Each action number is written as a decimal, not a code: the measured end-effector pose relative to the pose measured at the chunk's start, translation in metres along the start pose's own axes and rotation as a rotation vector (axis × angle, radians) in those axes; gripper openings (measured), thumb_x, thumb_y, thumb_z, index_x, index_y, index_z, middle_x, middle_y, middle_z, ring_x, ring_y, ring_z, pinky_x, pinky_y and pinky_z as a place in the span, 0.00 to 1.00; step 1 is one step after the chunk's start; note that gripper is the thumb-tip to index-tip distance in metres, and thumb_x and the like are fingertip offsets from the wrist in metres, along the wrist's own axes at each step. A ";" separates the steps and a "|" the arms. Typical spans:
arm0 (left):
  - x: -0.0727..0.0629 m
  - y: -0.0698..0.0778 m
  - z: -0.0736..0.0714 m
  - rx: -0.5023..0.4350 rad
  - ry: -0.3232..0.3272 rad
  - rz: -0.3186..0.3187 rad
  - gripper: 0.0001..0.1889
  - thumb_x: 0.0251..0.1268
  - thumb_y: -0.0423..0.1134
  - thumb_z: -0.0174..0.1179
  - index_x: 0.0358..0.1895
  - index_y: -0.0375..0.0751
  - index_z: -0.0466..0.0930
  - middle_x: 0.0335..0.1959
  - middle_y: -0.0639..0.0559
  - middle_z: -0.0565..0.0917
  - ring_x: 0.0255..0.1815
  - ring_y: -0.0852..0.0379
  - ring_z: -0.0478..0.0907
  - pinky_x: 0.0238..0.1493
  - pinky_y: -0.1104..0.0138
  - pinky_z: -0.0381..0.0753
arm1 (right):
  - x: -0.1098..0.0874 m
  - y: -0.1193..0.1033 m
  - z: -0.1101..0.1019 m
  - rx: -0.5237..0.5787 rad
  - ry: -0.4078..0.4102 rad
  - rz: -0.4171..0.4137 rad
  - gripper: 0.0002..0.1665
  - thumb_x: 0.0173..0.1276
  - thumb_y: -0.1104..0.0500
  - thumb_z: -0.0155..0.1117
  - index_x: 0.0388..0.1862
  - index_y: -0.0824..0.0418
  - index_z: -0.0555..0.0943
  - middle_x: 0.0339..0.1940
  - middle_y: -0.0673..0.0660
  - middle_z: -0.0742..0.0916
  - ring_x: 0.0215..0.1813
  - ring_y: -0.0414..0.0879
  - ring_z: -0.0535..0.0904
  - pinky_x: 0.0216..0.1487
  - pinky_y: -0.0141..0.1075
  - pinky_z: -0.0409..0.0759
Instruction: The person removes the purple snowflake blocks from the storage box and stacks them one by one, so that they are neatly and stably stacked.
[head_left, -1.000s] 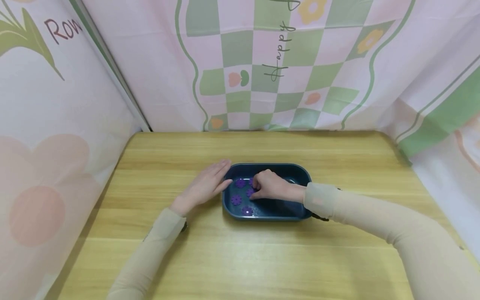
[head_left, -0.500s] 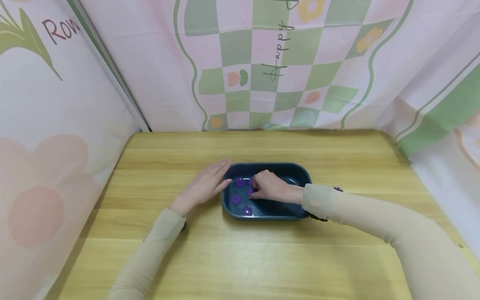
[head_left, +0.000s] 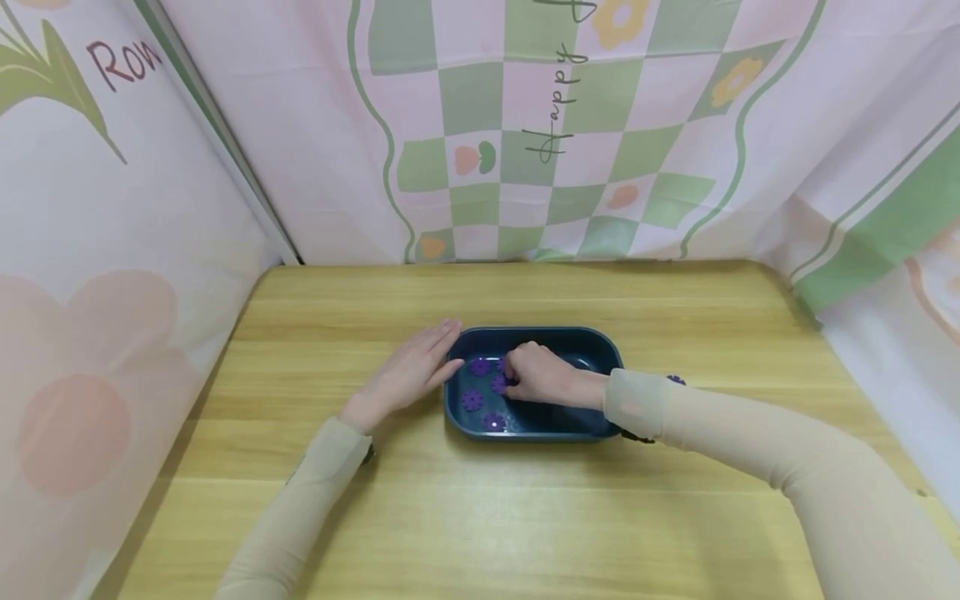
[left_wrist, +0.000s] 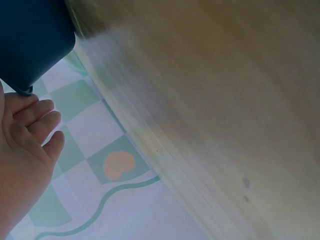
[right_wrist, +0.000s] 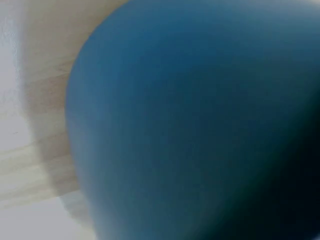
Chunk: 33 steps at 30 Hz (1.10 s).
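In the head view a dark blue tray stands on the table, with several purple flower-shaped discs lying in its left half. My left hand rests against the tray's left end, fingers extended; the left wrist view shows its fingertips at the tray corner. Inside the tray, my right hand has its fingers and thumb curled in a pinch at a purple flower-shaped disc. Its fingertips partly hide that disc and another beside it. Only the blurred blue tray wall fills most of the right wrist view.
Another purple flower-shaped disc lies on the wooden table right of the tray, partly behind the right sleeve. Patterned cloth hangs along the table's back edge and both sides.
The right hand stays almost in place at the discs; its thumb has shifted slightly. More of the disc behind the right sleeve shows than one second ago. The left hand and tray are still.
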<state>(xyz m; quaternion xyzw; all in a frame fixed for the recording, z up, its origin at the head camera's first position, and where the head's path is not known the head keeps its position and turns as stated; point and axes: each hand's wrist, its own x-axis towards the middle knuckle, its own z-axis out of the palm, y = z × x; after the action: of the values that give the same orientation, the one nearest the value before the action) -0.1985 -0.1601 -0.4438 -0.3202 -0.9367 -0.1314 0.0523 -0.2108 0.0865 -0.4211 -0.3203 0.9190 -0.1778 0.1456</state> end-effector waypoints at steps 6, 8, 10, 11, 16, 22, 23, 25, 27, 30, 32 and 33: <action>0.001 0.000 0.000 -0.009 0.006 0.007 0.32 0.80 0.51 0.46 0.76 0.34 0.58 0.77 0.39 0.63 0.79 0.45 0.60 0.79 0.50 0.62 | 0.001 -0.004 -0.001 -0.028 0.005 -0.003 0.18 0.61 0.50 0.75 0.22 0.59 0.81 0.13 0.48 0.75 0.16 0.38 0.70 0.17 0.24 0.64; 0.001 0.000 -0.001 -0.014 0.006 0.005 0.32 0.80 0.51 0.46 0.76 0.34 0.58 0.77 0.39 0.64 0.79 0.45 0.60 0.79 0.50 0.62 | 0.000 -0.004 -0.001 -0.037 0.003 -0.001 0.17 0.61 0.50 0.75 0.22 0.60 0.81 0.13 0.48 0.75 0.16 0.38 0.71 0.17 0.23 0.65; 0.001 0.000 -0.001 -0.017 0.005 0.003 0.32 0.80 0.51 0.45 0.76 0.34 0.58 0.77 0.39 0.64 0.79 0.45 0.60 0.79 0.50 0.62 | 0.000 -0.005 -0.001 -0.038 0.001 0.003 0.17 0.62 0.50 0.74 0.24 0.60 0.82 0.13 0.49 0.76 0.16 0.38 0.72 0.17 0.23 0.66; 0.001 0.000 -0.002 -0.018 0.004 0.003 0.32 0.80 0.51 0.45 0.76 0.33 0.58 0.76 0.39 0.64 0.79 0.45 0.60 0.79 0.50 0.62 | 0.000 -0.005 -0.001 -0.034 0.000 0.006 0.16 0.62 0.51 0.74 0.24 0.61 0.82 0.13 0.50 0.76 0.16 0.38 0.72 0.17 0.23 0.67; 0.001 0.001 -0.002 -0.009 -0.004 0.003 0.32 0.80 0.51 0.45 0.76 0.34 0.58 0.77 0.39 0.64 0.79 0.45 0.60 0.79 0.50 0.62 | -0.001 -0.005 0.000 -0.040 0.007 0.002 0.17 0.63 0.51 0.73 0.22 0.60 0.81 0.13 0.49 0.76 0.15 0.38 0.73 0.16 0.22 0.67; 0.002 0.001 -0.001 -0.005 -0.011 -0.002 0.32 0.80 0.52 0.45 0.76 0.34 0.58 0.77 0.39 0.63 0.79 0.45 0.60 0.80 0.51 0.61 | 0.000 -0.005 0.001 -0.058 0.004 0.025 0.17 0.64 0.51 0.72 0.23 0.61 0.81 0.13 0.50 0.76 0.15 0.39 0.74 0.17 0.22 0.69; 0.002 0.001 -0.001 -0.006 -0.012 -0.003 0.32 0.80 0.52 0.45 0.76 0.34 0.58 0.77 0.39 0.63 0.79 0.45 0.60 0.80 0.51 0.61 | 0.000 -0.006 0.001 -0.058 -0.004 0.035 0.16 0.64 0.51 0.72 0.24 0.61 0.82 0.13 0.50 0.77 0.16 0.39 0.75 0.18 0.23 0.71; 0.002 0.001 -0.001 -0.008 -0.017 -0.007 0.32 0.80 0.52 0.45 0.76 0.34 0.58 0.77 0.40 0.62 0.79 0.45 0.59 0.80 0.50 0.60 | 0.000 -0.007 0.001 -0.058 -0.020 0.055 0.15 0.65 0.51 0.71 0.27 0.61 0.83 0.15 0.51 0.79 0.17 0.39 0.76 0.19 0.23 0.74; 0.002 0.001 -0.001 -0.010 -0.020 -0.012 0.32 0.80 0.52 0.45 0.76 0.34 0.57 0.77 0.40 0.62 0.79 0.45 0.59 0.80 0.50 0.60 | 0.000 -0.007 0.001 -0.059 -0.032 0.070 0.15 0.66 0.52 0.70 0.28 0.62 0.82 0.15 0.51 0.79 0.18 0.39 0.76 0.20 0.23 0.74; 0.002 0.001 -0.002 -0.014 -0.024 -0.020 0.32 0.80 0.52 0.44 0.77 0.35 0.57 0.77 0.40 0.62 0.80 0.46 0.59 0.80 0.50 0.60 | -0.001 -0.008 0.001 -0.068 -0.039 0.077 0.15 0.66 0.53 0.69 0.25 0.61 0.81 0.14 0.51 0.77 0.16 0.40 0.75 0.18 0.24 0.72; 0.002 0.001 -0.001 -0.012 -0.025 -0.021 0.32 0.80 0.52 0.44 0.77 0.36 0.57 0.78 0.41 0.62 0.80 0.46 0.59 0.80 0.50 0.60 | -0.002 -0.008 0.001 -0.074 -0.037 0.074 0.16 0.66 0.53 0.69 0.24 0.61 0.80 0.13 0.50 0.76 0.16 0.40 0.75 0.17 0.24 0.71; 0.002 0.001 -0.001 -0.010 -0.026 -0.020 0.32 0.80 0.52 0.44 0.77 0.36 0.57 0.78 0.41 0.62 0.80 0.46 0.59 0.80 0.50 0.60 | -0.002 -0.008 0.001 -0.076 -0.035 0.072 0.15 0.66 0.53 0.69 0.24 0.61 0.80 0.13 0.50 0.76 0.16 0.39 0.74 0.17 0.23 0.71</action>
<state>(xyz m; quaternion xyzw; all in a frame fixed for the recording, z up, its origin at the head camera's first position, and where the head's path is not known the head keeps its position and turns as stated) -0.1990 -0.1584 -0.4423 -0.3126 -0.9399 -0.1324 0.0372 -0.2049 0.0822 -0.4181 -0.2954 0.9333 -0.1318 0.1559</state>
